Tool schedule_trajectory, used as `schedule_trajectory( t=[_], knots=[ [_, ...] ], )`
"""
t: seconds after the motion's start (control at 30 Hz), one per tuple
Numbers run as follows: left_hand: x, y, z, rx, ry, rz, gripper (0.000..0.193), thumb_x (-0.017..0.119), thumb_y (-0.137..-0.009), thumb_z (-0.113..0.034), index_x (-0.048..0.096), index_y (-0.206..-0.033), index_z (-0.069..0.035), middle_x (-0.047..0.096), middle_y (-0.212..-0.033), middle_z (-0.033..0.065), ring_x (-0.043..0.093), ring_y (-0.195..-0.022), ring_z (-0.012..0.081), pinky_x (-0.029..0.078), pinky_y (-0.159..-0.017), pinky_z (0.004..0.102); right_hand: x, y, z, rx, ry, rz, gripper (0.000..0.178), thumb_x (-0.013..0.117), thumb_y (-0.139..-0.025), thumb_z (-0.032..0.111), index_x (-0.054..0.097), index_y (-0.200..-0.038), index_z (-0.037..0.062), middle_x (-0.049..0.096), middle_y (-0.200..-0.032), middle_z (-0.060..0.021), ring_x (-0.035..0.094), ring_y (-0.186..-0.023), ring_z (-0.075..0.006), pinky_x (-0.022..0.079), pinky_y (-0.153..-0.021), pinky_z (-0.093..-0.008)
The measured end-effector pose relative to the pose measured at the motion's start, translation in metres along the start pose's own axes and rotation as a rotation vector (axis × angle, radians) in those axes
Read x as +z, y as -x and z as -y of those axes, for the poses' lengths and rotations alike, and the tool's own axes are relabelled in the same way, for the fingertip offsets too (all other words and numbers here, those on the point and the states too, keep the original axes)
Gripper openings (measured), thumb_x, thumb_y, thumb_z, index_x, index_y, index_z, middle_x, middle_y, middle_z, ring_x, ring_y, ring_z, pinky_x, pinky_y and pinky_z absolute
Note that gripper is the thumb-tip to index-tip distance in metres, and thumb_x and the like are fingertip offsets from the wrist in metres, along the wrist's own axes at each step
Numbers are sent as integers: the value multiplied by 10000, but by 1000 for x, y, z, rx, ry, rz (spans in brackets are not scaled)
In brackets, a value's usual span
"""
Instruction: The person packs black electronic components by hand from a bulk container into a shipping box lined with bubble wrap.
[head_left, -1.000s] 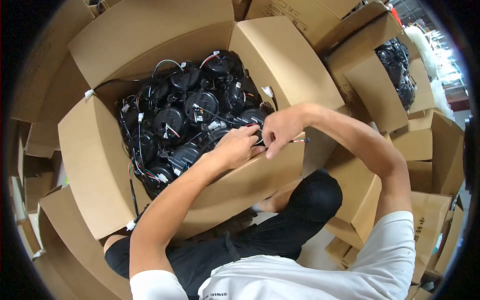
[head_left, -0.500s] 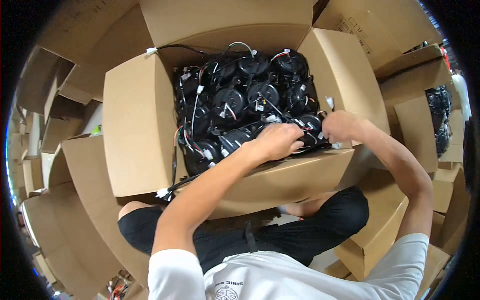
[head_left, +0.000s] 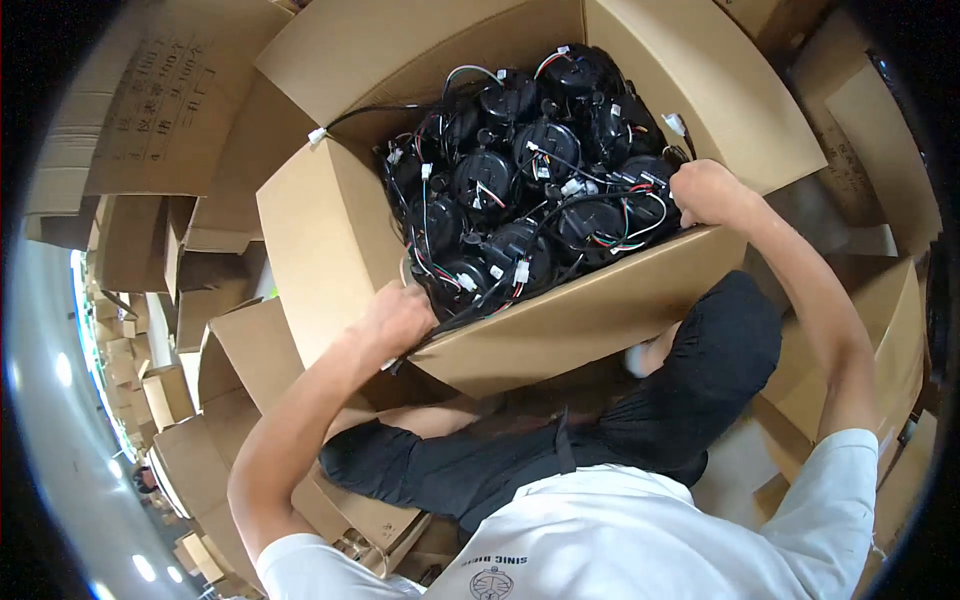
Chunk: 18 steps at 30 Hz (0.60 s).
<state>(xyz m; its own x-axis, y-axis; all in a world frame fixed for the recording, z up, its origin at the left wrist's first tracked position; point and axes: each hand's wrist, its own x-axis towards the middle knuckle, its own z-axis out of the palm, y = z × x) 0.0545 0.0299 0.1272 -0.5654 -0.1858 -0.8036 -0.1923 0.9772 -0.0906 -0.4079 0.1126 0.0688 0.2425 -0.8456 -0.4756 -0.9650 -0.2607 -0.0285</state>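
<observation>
An open cardboard box (head_left: 330,240) sits in front of me, filled with several round black motor-like parts (head_left: 530,170) trailing coloured wires and white plugs. My left hand (head_left: 400,315) grips the box's near left corner, fingers curled over the edge beside a black cable. My right hand (head_left: 705,190) is closed on the box's near right rim, next to the wired parts. My legs in black trousers (head_left: 600,440) lie under the box.
Many more cardboard boxes (head_left: 150,110) crowd around on all sides, stacked at the left and right. Open flaps (head_left: 700,90) of the main box stand up behind and to the right. A pale floor strip shows at the far left.
My left hand has left the parts in the middle and moved to the box's near left corner. My right hand has shifted to the right rim. The view has swung left.
</observation>
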Motion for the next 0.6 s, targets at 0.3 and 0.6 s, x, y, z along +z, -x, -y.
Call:
schedule_trajectory(
  t=[0.3,0.6],
  knots=[
    [2,-4,6,-199,200,-315,81,684,-797,-116,701,-809,-38,709,-838,156,695,-790,351,556,-730,444,-47,-2,69,-255,-130,-198,227,756,-775,242,703,-841,31,691,-858,-171,695,-895,-330,563,-760,-448],
    [26,38,35,-350,376,-814,198,615,-905,-129,680,-1052,-14,603,-1251,220,534,-1232,378,454,-1001,440,-48,-82,259,-838,-413,-221,307,631,-904,303,664,-953,3,675,-919,-211,670,-916,-407,539,-796,-502]
  ],
)
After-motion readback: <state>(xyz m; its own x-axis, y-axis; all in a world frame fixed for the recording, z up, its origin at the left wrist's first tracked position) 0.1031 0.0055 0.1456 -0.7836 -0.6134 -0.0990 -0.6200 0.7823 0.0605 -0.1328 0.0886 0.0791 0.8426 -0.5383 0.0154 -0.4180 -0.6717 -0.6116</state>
